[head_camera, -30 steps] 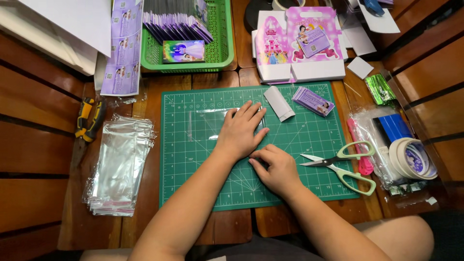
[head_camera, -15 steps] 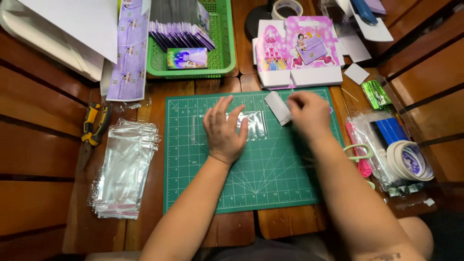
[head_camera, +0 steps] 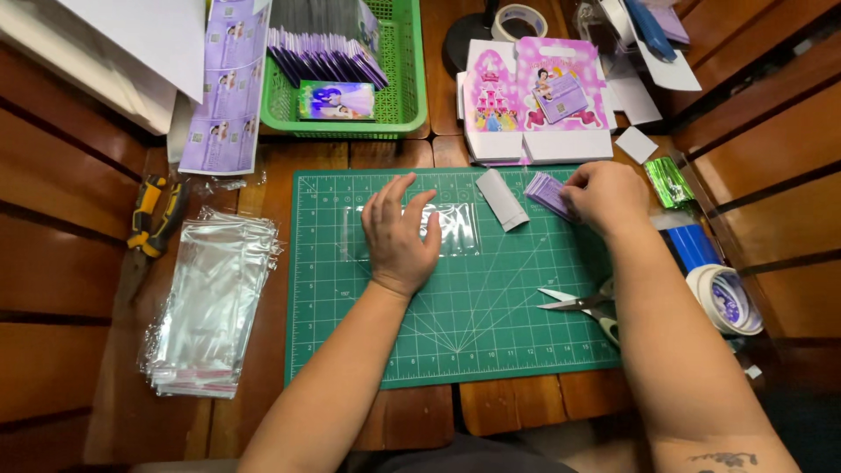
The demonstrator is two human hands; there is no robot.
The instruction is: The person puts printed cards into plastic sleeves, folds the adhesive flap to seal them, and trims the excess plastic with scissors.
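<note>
My left hand (head_camera: 399, 235) lies flat, fingers spread, on a clear plastic sleeve (head_camera: 455, 226) on the green cutting mat (head_camera: 455, 324). At the mat's upper right, my right hand (head_camera: 606, 196) pinches a small stack of purple cards (head_camera: 547, 190). A small grey folded card (head_camera: 501, 199) lies between the two hands. Scissors (head_camera: 580, 304) rest on the mat, partly hidden by my right forearm.
A pile of clear sleeves (head_camera: 210, 302) lies left of the mat, pliers (head_camera: 151, 215) beyond it. A green basket (head_camera: 405, 83) of purple cards sits behind, next to a pink printed box (head_camera: 536, 101). Tape rolls (head_camera: 724, 300) and blue packets (head_camera: 692, 245) are at right.
My right hand left the mat's middle and reached to the upper right onto the purple cards. My left hand moved up the mat with the clear sleeve and stays pressed on it.
</note>
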